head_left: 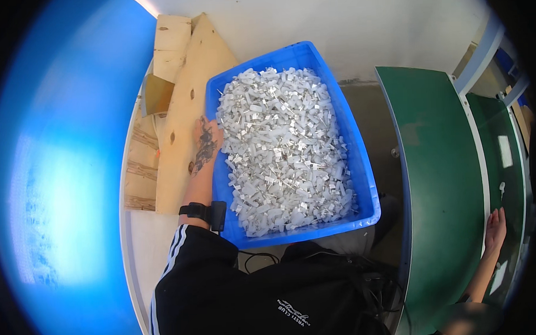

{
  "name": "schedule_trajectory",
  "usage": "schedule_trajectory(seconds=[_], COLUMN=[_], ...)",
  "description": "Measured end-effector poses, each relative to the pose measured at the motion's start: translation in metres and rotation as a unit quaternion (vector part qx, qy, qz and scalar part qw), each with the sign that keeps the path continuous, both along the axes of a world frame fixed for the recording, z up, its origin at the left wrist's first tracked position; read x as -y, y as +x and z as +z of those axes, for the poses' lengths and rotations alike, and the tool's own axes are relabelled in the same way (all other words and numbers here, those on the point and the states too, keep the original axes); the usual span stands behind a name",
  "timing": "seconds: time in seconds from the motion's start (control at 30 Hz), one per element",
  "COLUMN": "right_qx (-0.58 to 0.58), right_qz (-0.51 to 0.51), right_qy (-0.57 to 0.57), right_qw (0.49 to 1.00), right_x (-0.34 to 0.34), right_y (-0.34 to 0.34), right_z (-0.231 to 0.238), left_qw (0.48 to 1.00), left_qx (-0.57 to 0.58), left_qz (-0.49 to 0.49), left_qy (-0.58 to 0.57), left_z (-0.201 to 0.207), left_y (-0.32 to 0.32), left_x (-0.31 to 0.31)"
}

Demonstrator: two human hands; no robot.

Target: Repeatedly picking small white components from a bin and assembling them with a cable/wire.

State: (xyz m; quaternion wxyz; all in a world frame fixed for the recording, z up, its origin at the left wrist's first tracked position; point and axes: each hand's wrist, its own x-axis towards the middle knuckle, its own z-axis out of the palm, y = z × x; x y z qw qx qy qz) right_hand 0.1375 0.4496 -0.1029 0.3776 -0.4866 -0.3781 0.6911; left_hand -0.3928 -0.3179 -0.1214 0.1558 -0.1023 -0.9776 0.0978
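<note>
A blue plastic bin (369, 181) fills the middle of the view, tilted slightly. Heaped inside are a great many small whitish, translucent plastic pieces (285, 149) with shiny metal parts. My left hand (208, 140) grips the bin's left rim, its fingers closed and partly hidden there. A black strap with a small black device (209, 214) is round my left wrist. My right hand does not show.
Plywood boards (181, 123) lean left of the bin, beside a bright blue panel (73, 174). To the right runs a green-topped table (439, 179). Another person's hand (494, 229) rests there near a small white piece (502, 187). Black cables (260, 257) hang below the bin.
</note>
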Motion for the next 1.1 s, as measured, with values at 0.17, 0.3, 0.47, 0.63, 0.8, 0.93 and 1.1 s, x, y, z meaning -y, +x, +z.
schedule_trajectory(seconds=[0.17,0.3,0.47,0.63,0.8,0.93,1.1], right_qx=[0.022,0.03,0.001,-0.137,-0.208,-0.177,-0.175], right_qz=[0.102,0.079,0.301,0.405,0.271,0.237,0.206], right_qy=[0.107,0.176,0.165,0.047,0.031,0.05,0.07], right_qw=[0.989,0.981,0.939,0.903,0.939,0.954,0.96], right_x=[0.177,0.3,0.384,0.427,0.433,0.436,0.442], right_y=[0.008,-0.007,-0.029,-0.073,-0.066,-0.048,-0.038], right_z=[0.108,0.136,0.115,0.078,0.082,0.08,0.075], left_qw=[0.995,0.989,0.904,0.564,0.453,0.448,0.438], left_qx=[-0.02,0.073,0.048,0.362,0.424,0.457,0.456], left_qz=[-0.049,-0.034,-0.154,-0.387,-0.49,-0.502,-0.535], left_qy=[0.081,0.124,0.395,0.633,0.612,0.582,0.56], left_z=[-0.028,-0.034,0.074,0.113,0.1,0.099,0.103], left_y=[-0.027,-0.037,0.075,0.235,0.315,0.327,0.323], left_x=[0.022,0.043,-0.041,-0.195,-0.237,-0.242,-0.253])
